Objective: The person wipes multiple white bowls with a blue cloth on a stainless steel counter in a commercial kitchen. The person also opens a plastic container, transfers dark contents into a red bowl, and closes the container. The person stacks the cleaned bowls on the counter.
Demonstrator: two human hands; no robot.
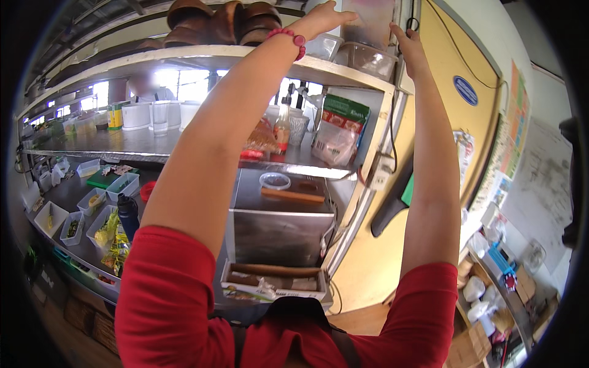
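Note:
Both my arms reach up to the top shelf point(363, 76). My left hand point(326, 19), below which a red bead bracelet point(299, 40) circles the wrist, has its thumb and a finger spread. It overlaps the left side of a cloudy plastic container point(370, 25); contact cannot be told. My right hand point(411, 51) is raised beside that container's right edge, fingers apart. Nothing shows in its grasp. Lower, between the arms, clear plastic tubs point(373, 62) sit on the shelf's edge.
Brown bowls point(225, 23) crowd the top shelf's left. A seasoning pouch point(340, 131) and a sauce bottle point(282, 126) occupy the middle shelf. Below are a steel box-like unit point(280, 234) and a counter with food tubs point(72, 227). A person point(149, 87) is beyond the shelving.

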